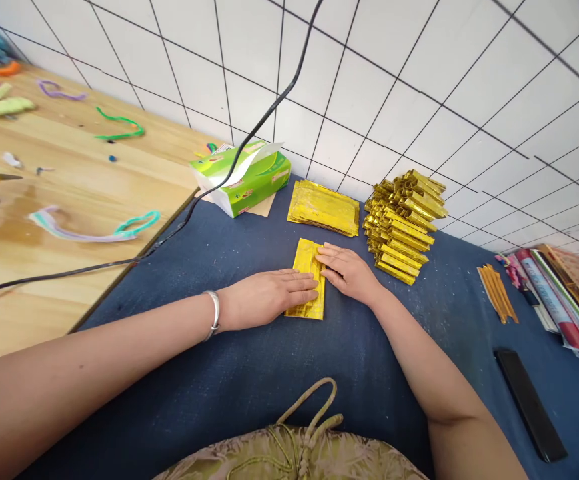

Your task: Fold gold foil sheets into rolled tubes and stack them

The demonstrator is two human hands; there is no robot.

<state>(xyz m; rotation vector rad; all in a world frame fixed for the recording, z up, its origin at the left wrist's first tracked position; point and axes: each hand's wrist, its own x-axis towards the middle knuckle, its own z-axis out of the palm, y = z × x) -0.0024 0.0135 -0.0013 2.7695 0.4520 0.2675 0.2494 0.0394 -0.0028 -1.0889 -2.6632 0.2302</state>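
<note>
A gold foil sheet with folded layers lies on the dark blue cloth in front of me. My left hand rests flat across its left and middle part, fingers extended, with a silver bangle at the wrist. On the sheet's upper right edge lie the fingertips of my right hand, the fingers spread a little. Behind the sheet is a flat stack of gold sheets. A tall pile of folded gold strips stands to the right of that stack, by the tiled wall.
A green tissue box stands behind my left hand. A black cable hangs across the view. Pipe cleaners lie on the wooden table at left. Brown strips, books and a black case are at right.
</note>
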